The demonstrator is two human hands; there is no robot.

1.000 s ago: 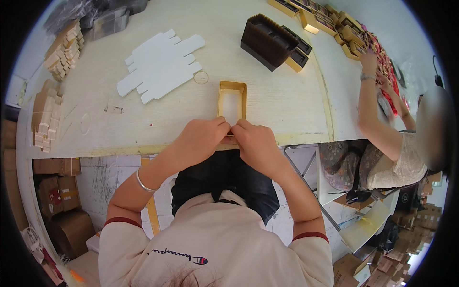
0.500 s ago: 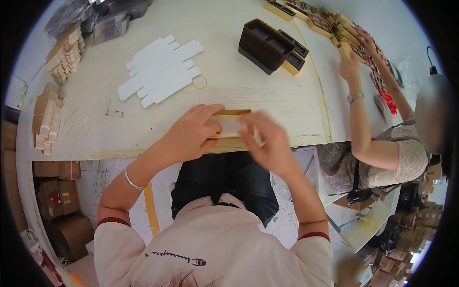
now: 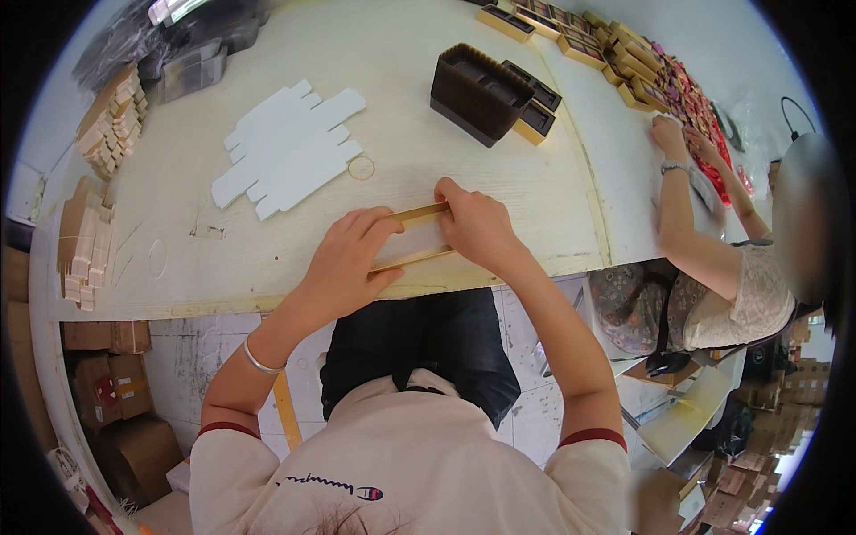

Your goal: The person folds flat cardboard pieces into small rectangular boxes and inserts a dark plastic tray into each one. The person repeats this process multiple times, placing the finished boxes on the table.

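Note:
A shallow gold-edged cardboard box [image 3: 417, 214] with a pale inside lies at the table's front edge, between my hands. My left hand [image 3: 343, 259] grips its left end, fingers at the far wall and thumb at the near wall. My right hand [image 3: 480, 227] is closed round the right end, with fingertips on the far corner. Both ends of the box are hidden by my hands. Beyond it on the left lie white flat die-cut card blanks [image 3: 290, 147]. To the far right stands a stack of dark brown plastic trays [image 3: 473, 98].
Gold boxes with dark inserts [image 3: 535, 118] sit beside the trays. A rubber band [image 3: 362, 168] lies near the blanks. Bundled card pieces [image 3: 87, 241] line the left edge. At right, a co-worker's hands [image 3: 670, 138] work near piled gold boxes [image 3: 635, 58].
My right hand, blurred before, now grips the box's right end. The box has turned, its right end farther from me. The co-worker's hands have come away from a gold box.

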